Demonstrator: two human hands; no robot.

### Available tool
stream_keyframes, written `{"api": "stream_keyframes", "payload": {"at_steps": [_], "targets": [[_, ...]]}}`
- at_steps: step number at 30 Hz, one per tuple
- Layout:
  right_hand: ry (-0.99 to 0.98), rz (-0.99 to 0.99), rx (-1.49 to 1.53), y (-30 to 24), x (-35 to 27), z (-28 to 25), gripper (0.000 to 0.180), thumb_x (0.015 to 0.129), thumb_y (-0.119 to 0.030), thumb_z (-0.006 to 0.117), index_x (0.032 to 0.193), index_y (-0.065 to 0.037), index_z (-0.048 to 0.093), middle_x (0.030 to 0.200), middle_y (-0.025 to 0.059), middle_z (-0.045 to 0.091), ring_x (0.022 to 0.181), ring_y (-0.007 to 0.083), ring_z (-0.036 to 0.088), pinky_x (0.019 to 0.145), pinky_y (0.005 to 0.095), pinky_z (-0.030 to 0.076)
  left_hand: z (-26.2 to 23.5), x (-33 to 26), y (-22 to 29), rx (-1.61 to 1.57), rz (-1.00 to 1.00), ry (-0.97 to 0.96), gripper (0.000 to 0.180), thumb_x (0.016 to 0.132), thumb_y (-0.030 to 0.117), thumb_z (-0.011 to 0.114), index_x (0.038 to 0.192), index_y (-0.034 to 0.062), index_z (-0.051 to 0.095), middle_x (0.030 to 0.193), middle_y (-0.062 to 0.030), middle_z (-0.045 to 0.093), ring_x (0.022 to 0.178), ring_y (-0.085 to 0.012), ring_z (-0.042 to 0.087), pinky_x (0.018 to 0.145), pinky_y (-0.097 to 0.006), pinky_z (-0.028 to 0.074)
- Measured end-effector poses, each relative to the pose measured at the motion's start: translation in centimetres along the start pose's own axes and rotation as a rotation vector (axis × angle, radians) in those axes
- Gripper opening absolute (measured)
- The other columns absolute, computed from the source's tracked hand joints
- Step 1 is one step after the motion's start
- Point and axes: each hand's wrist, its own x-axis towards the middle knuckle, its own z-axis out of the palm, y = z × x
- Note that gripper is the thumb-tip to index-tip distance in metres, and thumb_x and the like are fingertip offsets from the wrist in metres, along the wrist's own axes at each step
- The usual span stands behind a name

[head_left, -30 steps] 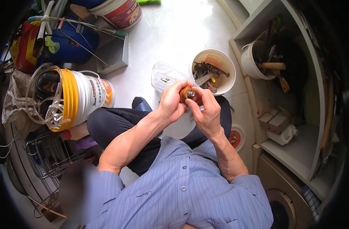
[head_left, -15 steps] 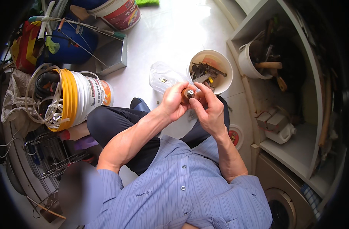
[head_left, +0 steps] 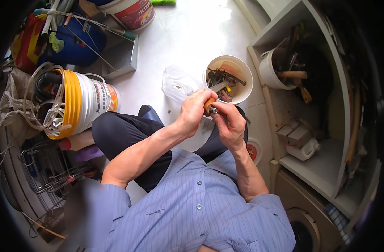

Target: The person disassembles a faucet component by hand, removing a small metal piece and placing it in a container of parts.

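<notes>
My left hand [head_left: 192, 111] is closed around an orange-brown wooden tool handle [head_left: 208, 105]. A shiny metal end [head_left: 214, 110] on the handle points toward me. Thumb and forefinger of my right hand [head_left: 232, 128] pinch at this metal end. Just beyond my fingers shows a flat grey metal piece [head_left: 219, 86]; whether it belongs to the handle I cannot tell. Beyond my left hand lies a clear plastic bag [head_left: 171, 77] with something small in it. Close to my right hand stands a white bucket [head_left: 247, 73] holding several metal tools and bolts.
On the right, an open grey cabinet [head_left: 309, 166] holds a white pail [head_left: 267, 69] of hammers and boxes [head_left: 292, 134]. A yellow-and-white bucket [head_left: 85, 98] with hoses lies at my left, near a wire rack [head_left: 45, 168]. Farther off are a metal dustpan [head_left: 127, 63] and a red-and-white bucket [head_left: 135, 14].
The handle has tilted, so its metal end now points more down and to the right. My right fingers have shifted slightly with it, and the whole view has moved a little.
</notes>
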Motion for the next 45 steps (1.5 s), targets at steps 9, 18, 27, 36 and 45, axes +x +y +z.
{"api": "stream_keyframes", "payload": {"at_steps": [9,18,27,36,45], "targets": [[0.039,0.083,0.124,1.7,-1.2,0.1,0.028,0.089,0.006,0.071,0.116,0.0,0.067,0.097,0.012,0.07,0.081,0.0171,0.069,0.073,0.0283,0.056,-0.2,0.1,-0.6,0.11,0.108,-0.075,0.027,0.107,0.024,0.046,0.101,0.0053,0.064,0.093,-0.002,0.058,0.087,-0.0103,0.052,0.08,-0.027,0.044],[0.022,0.135,0.094,2.0,-1.9,-0.1,0.024,0.089,0.007,0.069,0.112,0.001,0.063,0.091,0.011,0.072,0.08,0.0169,0.072,0.072,0.0282,0.057,-0.6,0.5,-1.1,0.221,0.047,-0.089,0.028,0.106,0.03,0.05,0.102,0.0052,0.063,0.092,-0.0008,0.058,0.085,-0.0089,0.051,0.078,-0.026,0.043],[-0.131,0.151,-0.011,1.4,-2.8,-0.9,0.023,0.085,0.007,0.071,0.107,0.0,0.067,0.089,0.012,0.072,0.078,0.0198,0.072,0.069,0.0303,0.058,-2.2,-0.4,-5.0,0.271,-0.022,-0.095,0.03,0.107,0.032,0.053,0.108,0.0042,0.063,0.092,-0.0007,0.06,0.083,-0.0079,0.053,0.074,-0.025,0.045],[-0.137,0.146,0.015,1.8,-3.0,-1.4,0.032,0.083,0.006,0.074,0.113,-0.001,0.065,0.084,0.0098,0.069,0.072,0.0174,0.07,0.066,0.0287,0.057,-2.3,-0.3,-5.8,0.163,-0.074,-0.154,0.033,0.109,0.033,0.047,0.113,0.0039,0.063,0.096,-0.0035,0.063,0.088,-0.0111,0.06,0.079,-0.028,0.051],[-0.093,0.123,-0.002,2.0,-2.7,-1.5,0.041,0.08,0.003,0.078,0.119,-0.001,0.064,0.081,0.0076,0.067,0.066,0.0143,0.065,0.063,0.0278,0.054,-1.3,-0.5,-5.0,0.149,-0.031,-0.139,0.033,0.109,0.031,0.047,0.12,0.0024,0.061,0.101,-0.0057,0.065,0.092,-0.0126,0.062,0.083,-0.029,0.051]]}}
